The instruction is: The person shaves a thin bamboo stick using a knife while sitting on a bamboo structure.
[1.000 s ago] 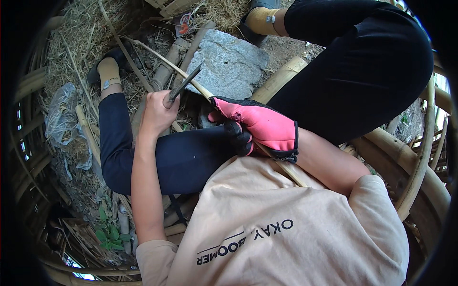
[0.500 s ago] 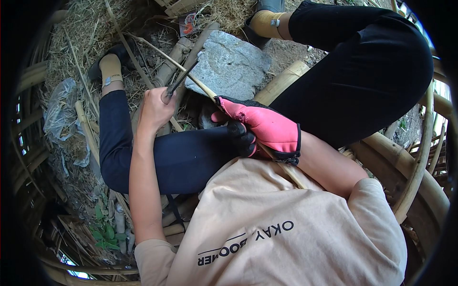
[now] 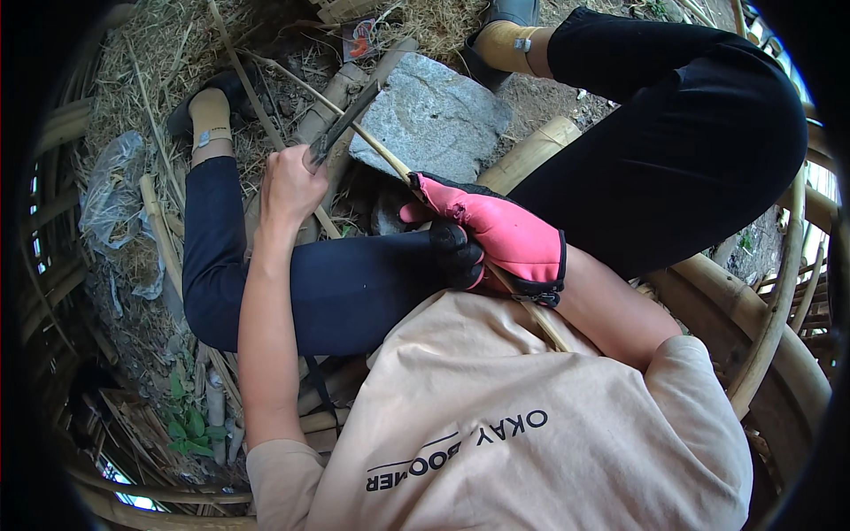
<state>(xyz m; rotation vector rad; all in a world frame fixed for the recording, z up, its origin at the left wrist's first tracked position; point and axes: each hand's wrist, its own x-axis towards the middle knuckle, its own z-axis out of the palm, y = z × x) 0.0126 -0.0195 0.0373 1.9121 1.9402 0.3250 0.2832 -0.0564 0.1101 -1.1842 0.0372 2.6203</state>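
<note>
My bare left hand [image 3: 290, 188] is closed round the handle of a dark-bladed knife [image 3: 347, 122], the handle itself hidden in the fist. The blade lies across a thin pale bamboo strip [image 3: 382, 153] and seems to touch it. A pink and black glove covers my right hand [image 3: 505, 234], whose fingers are wrapped round the same strip above my thigh. From there the strip runs back under the wrist to my shirt, and forward past the blade toward the far left.
Beyond the hands a flat grey stone [image 3: 434, 115] rests on the ground beside a thick bamboo piece [image 3: 536, 152]. Straw [image 3: 159, 71] and sticks litter the ground. A clear plastic bag [image 3: 113, 190] lies at the left. Bamboo poles [image 3: 753, 310] curve round the right side.
My left hand has moved slightly away from me with the knife, and the blade has turned to show more of its flat side. The right hand keeps its hold on the strip.
</note>
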